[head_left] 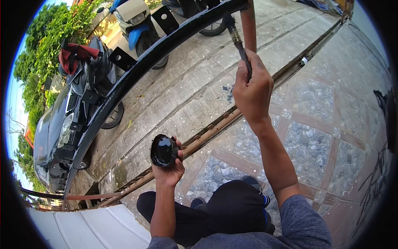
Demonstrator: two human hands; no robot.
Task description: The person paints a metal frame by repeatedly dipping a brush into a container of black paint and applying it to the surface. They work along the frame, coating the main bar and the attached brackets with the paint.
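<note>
My right hand (253, 85) is closed around the dark handle of a paintbrush (236, 39), its bristles pointing up close to the underside of a long black metal bar (155, 52). Several flat black plates with holes, such as this plate (122, 59), stick out along the bar's far side. Low in front of my knees, my left hand (169, 171) grips a small round cup of glossy black paint (164, 151), with dried paint round its rim. A reddish-brown upright post (248, 27) meets the bar just right of the brush.
Beyond the bar stand a dark car (52, 137) and parked motorbikes (134, 20). A rusty rail (211, 133) runs diagonally across the ground between concrete (182, 99) and pebbled tile (311, 137). A white ribbed panel (93, 228) lies at lower left.
</note>
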